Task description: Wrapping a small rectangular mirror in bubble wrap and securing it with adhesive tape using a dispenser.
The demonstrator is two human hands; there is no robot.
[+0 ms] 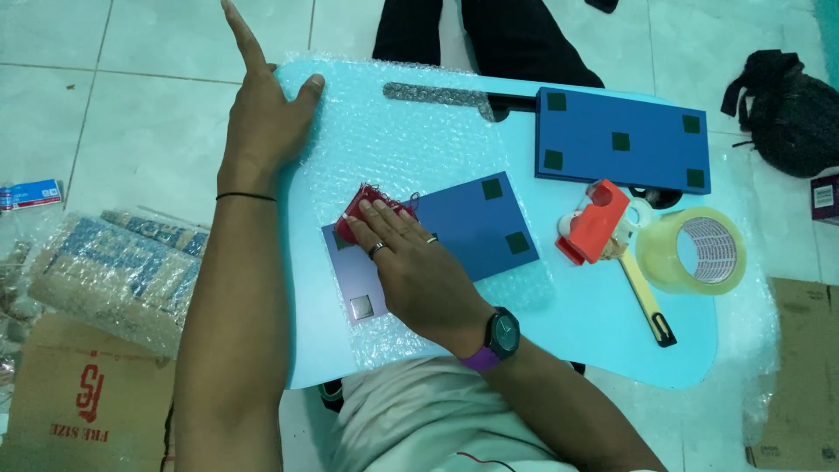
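The right hand (pixel 411 262) lies flat and open on a red cloth (pixel 363 205) over the blue board (pixel 454 227) — the left hand (pixel 262 114), open, presses the bubble wrap (pixel 393 140) at the counter (pixel 559 306) edge.

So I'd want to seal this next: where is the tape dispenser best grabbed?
Probably by the red body of the tape dispenser, coming from above with the right hand. The clear tape roll lies to its right and a yellow-handled cutter lies just below it, so the top is the open side.
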